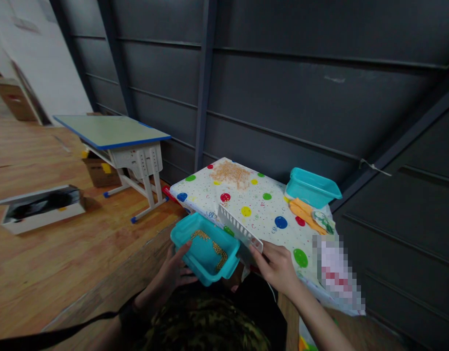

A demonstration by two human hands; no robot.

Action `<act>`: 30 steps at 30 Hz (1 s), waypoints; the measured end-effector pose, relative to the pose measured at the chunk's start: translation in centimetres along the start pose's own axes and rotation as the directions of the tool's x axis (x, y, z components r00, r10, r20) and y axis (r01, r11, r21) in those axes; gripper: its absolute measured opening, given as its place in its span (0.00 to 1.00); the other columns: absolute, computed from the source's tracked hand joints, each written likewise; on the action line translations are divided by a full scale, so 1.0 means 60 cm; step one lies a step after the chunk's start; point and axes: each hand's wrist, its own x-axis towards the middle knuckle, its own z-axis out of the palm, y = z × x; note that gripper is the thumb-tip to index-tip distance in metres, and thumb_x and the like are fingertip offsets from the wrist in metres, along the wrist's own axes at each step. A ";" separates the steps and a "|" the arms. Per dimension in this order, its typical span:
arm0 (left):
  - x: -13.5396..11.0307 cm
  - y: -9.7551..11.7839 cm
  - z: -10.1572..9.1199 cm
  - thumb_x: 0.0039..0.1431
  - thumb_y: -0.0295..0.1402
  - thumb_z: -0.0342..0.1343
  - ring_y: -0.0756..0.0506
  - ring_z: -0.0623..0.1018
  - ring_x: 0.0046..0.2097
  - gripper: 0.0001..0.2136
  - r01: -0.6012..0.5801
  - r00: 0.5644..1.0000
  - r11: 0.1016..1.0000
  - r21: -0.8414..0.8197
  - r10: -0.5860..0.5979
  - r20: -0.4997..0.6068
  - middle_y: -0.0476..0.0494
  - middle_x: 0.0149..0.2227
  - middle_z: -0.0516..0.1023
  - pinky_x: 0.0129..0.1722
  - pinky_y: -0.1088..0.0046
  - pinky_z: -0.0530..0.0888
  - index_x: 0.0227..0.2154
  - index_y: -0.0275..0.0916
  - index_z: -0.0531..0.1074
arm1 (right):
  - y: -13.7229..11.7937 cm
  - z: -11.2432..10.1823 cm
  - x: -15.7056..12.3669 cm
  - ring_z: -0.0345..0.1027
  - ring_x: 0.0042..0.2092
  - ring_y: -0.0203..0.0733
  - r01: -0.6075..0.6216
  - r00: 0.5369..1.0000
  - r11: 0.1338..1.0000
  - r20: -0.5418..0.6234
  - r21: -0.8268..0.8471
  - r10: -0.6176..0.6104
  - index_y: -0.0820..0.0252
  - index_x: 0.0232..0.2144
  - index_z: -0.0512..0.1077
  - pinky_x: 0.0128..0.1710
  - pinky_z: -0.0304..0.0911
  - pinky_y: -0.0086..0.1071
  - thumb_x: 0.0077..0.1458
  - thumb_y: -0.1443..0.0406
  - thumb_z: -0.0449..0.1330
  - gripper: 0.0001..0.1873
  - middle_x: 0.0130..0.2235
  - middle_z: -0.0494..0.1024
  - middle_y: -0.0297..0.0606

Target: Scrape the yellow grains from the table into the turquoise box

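Below the table's front edge is a teal plastic basin [200,256] with small yellowish beans [220,256] lying along its inner sides. My left hand [176,265] grips the basin at its near left rim, thumb over the edge. My right hand [277,263] is closed on the end of a flat white plastic piece with a row of slots [237,226], which stands on edge just beyond the basin's right side. More beans or grains [229,173] lie in a loose heap at the far end of the table.
A white dotted cloth [261,204] covers the table. At its right stand another teal basin [312,187], an orange cloth [304,212] and a green-and-white packet [323,222]. A dark panelled wall [283,97] rises behind. A desk [114,130] stands left.
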 end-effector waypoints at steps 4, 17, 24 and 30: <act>0.008 -0.010 -0.013 0.79 0.54 0.77 0.23 0.99 0.46 0.54 -0.019 1.000 1.000 -0.005 0.019 0.020 0.20 0.73 0.88 0.46 0.42 0.97 0.94 0.53 0.52 | 0.035 0.011 0.020 0.74 0.23 0.42 -0.058 0.996 0.997 -0.068 -0.060 0.054 0.52 0.32 0.82 0.29 0.67 0.34 0.92 0.59 0.60 0.29 0.26 0.83 0.36; 0.018 -0.008 -0.022 0.78 0.55 0.76 0.23 0.99 0.49 0.52 -0.041 0.999 0.999 -0.001 0.041 0.023 0.24 0.73 0.90 0.45 0.44 0.97 0.93 0.54 0.55 | 0.045 0.030 0.029 0.83 0.28 0.46 -0.033 0.999 0.999 0.028 -0.031 0.034 0.53 0.38 0.88 0.33 0.74 0.35 0.92 0.60 0.58 0.26 0.32 0.90 0.40; 0.015 -0.005 -0.024 0.77 0.55 0.78 0.23 0.99 0.48 0.56 -0.058 0.998 0.998 0.003 0.058 0.023 0.25 0.69 0.91 0.46 0.42 0.98 0.94 0.55 0.51 | 0.016 0.020 0.033 0.71 0.23 0.41 -0.036 0.999 0.999 0.018 0.028 0.036 0.52 0.33 0.84 0.29 0.65 0.34 0.94 0.55 0.58 0.32 0.25 0.81 0.35; 0.018 -0.005 -0.022 0.80 0.55 0.75 0.24 0.99 0.47 0.49 -0.036 0.999 0.999 -0.008 0.036 0.033 0.25 0.69 0.92 0.48 0.43 0.97 0.91 0.53 0.56 | 0.072 0.042 0.081 0.69 0.23 0.42 -0.159 0.986 0.985 -0.069 -0.064 0.155 0.49 0.24 0.70 0.29 0.62 0.36 0.90 0.51 0.57 0.36 0.23 0.77 0.36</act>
